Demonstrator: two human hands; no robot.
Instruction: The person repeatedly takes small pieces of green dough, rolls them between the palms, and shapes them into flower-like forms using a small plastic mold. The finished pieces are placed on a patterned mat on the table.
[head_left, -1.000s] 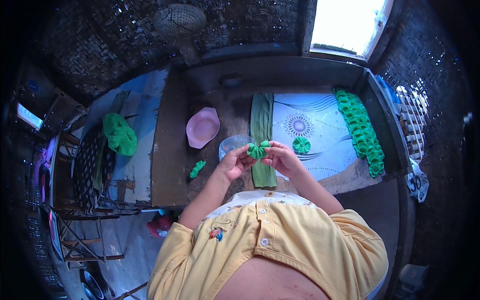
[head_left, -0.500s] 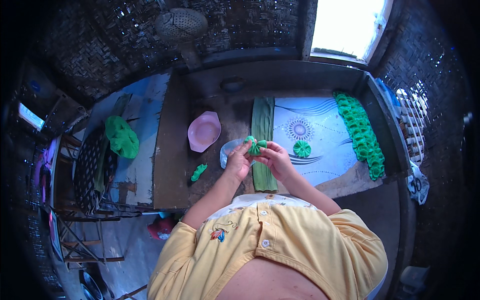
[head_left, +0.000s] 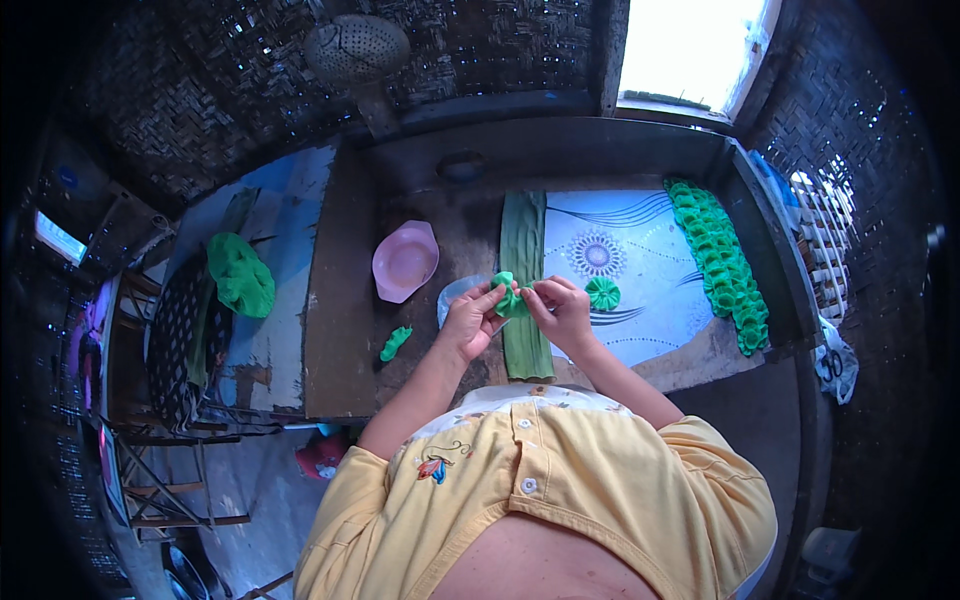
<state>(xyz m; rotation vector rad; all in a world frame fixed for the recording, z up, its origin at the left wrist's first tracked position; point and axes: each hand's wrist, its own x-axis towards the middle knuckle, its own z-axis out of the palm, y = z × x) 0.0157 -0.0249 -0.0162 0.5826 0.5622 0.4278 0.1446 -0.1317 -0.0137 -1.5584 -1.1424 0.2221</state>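
Observation:
My left hand (head_left: 474, 318) pinches a gathered green fabric rosette (head_left: 509, 299) between thumb and fingers, above the worktop. Close against the rosette's right edge, my right hand (head_left: 560, 312) has its thumb and fingertips pressed together. Whatever is in that pinch is too small to make out. A finished-looking round green rosette (head_left: 602, 293) lies flat just beyond my right hand, on a white patterned sheet (head_left: 640, 240). Under my hands runs a dull green cloth strip (head_left: 525, 345). Beside my left hand, a clear plastic bag (head_left: 453, 294) is partly hidden.
A band of joined green rosettes (head_left: 718, 262) lies along the right side. To the left are a pink bowl (head_left: 406, 262) and a small crumpled green cloth piece (head_left: 396, 343). Farther left, bunched green fabric (head_left: 240, 275) rests on another surface. Raised wooden boards (head_left: 560, 150) edge the worktop.
My right fingertips have shifted slightly right, from gripping the rosette's side to pinching at its edge. The rosette has turned a little in my left hand, which keeps hold of it.

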